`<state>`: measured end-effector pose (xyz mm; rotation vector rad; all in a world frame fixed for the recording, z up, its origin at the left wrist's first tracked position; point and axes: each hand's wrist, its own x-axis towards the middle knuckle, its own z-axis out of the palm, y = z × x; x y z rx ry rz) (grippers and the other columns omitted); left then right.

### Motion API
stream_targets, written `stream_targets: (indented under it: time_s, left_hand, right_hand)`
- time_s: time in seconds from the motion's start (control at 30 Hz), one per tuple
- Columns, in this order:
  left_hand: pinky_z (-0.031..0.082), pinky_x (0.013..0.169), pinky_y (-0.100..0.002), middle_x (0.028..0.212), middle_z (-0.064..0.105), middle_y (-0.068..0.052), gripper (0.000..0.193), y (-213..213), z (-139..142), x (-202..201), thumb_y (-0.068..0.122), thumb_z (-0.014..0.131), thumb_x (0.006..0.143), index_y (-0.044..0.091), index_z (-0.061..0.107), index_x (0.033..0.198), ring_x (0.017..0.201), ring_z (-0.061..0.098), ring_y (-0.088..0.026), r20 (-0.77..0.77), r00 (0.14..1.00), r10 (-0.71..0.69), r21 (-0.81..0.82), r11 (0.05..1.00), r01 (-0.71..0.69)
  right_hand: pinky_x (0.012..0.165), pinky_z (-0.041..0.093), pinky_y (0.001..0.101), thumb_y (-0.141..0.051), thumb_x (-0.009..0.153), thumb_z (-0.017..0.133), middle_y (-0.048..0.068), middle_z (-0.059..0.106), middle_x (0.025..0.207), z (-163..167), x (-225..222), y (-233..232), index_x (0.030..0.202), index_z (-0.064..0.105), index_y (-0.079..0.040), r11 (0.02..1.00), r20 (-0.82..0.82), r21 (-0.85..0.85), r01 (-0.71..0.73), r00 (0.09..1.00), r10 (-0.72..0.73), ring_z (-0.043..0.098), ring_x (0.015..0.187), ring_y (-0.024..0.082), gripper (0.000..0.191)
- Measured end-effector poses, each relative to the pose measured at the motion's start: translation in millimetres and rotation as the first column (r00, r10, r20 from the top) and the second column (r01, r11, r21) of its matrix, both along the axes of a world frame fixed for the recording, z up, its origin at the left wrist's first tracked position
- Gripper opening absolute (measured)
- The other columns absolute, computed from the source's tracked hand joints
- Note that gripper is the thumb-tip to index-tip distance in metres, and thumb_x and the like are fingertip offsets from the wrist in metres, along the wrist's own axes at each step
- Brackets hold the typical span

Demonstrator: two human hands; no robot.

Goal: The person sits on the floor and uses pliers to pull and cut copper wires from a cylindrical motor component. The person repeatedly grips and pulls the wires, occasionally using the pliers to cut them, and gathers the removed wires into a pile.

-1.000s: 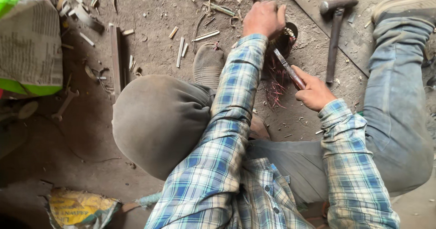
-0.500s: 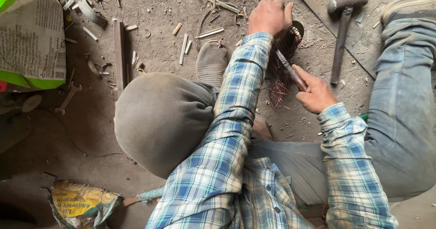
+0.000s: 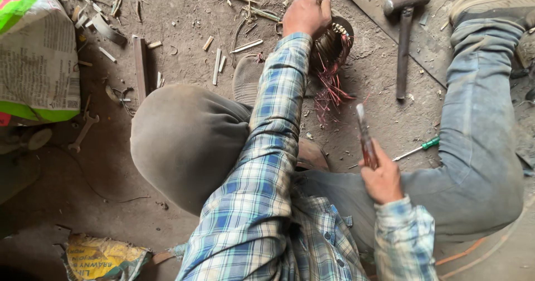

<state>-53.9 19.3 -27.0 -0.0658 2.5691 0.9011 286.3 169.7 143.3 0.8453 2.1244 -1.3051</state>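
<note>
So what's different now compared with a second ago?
The right hand has drawn back from the wound coil toward the body, lifting its red-handled tool clear of the copper wires. The left hand keeps gripping the coil. The hammer and the green-handled screwdriver lie where they did.

head view, steeply down, close

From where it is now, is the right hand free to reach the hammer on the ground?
Probably yes. The hammer lies on open dirt ahead of the right hand with nothing between them, but that hand already grips a red-handled tool.
</note>
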Motion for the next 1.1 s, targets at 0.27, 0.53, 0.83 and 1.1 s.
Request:
stream_targets:
  time_s: [0.27,0.53,0.83,1.1]
  left_hand:
    - [0.051,0.103,-0.043,0.116,0.078,-0.008,0.046,-29,-4,24,0.058,0.06,0.091,0.021,0.079,0.112,0.113,0.069,-0.025,0.002,1.0,0.004,0.312,0.95,-0.004]
    - [0.052,0.108,-0.043,0.131,0.069,-0.01,0.054,-39,-18,50,0.065,0.068,0.086,0.024,0.077,0.12,0.123,0.065,-0.028,0.005,0.991,0.133,0.419,0.9,-0.122]
    - [0.05,0.106,-0.045,0.138,0.059,-0.017,0.064,-29,-17,63,0.067,0.084,0.066,0.027,0.076,0.116,0.124,0.062,-0.034,-0.053,0.992,0.116,0.333,0.938,-0.092]
    - [0.054,0.102,-0.041,0.127,0.066,-0.014,0.062,-32,-31,49,0.066,0.082,0.071,0.021,0.078,0.113,0.118,0.066,-0.03,-0.045,0.993,0.109,0.401,0.913,-0.081]
  right_hand:
    - [0.073,0.056,0.0359,0.011,0.081,0.057,0.01,0.061,0.096,-67,-2,45,0.141,0.059,-0.004,0.847,0.176,-0.267,0.459,0.888,-0.425,0.066,0.087,0.022,0.063]
    - [0.098,0.054,0.0309,-0.01,0.099,0.063,0.014,0.073,0.12,-106,-78,20,0.126,0.069,0.003,0.968,-0.291,0.236,0.092,0.957,-0.02,0.069,0.109,0.02,0.03]
    - [0.063,0.054,0.0271,-0.013,0.094,0.07,0.004,0.074,0.086,-122,-210,-47,0.107,0.073,0.001,0.994,-0.05,-0.114,0.006,0.999,-0.012,0.068,0.068,0.009,0.019]
    - [0.071,0.057,0.0304,0.0,0.099,0.061,0.014,0.075,0.09,-106,-164,-18,0.101,0.074,0.004,0.986,-0.344,-0.077,-0.15,0.932,0.115,0.069,0.077,0.017,0.014]
